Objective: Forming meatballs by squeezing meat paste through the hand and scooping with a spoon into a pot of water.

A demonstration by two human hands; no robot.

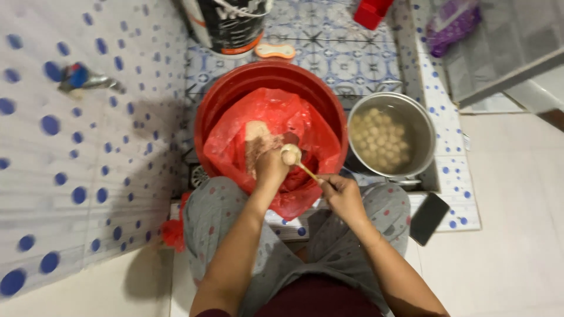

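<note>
Meatball paste, head view: a pale, soft, sticky lump, judged light and easily deformed, sits at the top of the left hand, which is closed into a fist around it over the red plastic bag lining the red tub on the tiled floor; it is best lifted from beneath by the spoon, whose thin handle the right hand pinches between closed fingers. Hidden: the paste inside the fist, the tub's depth under the bag, and the near rim of the steel pot of pale balls in cloudy water.
</note>
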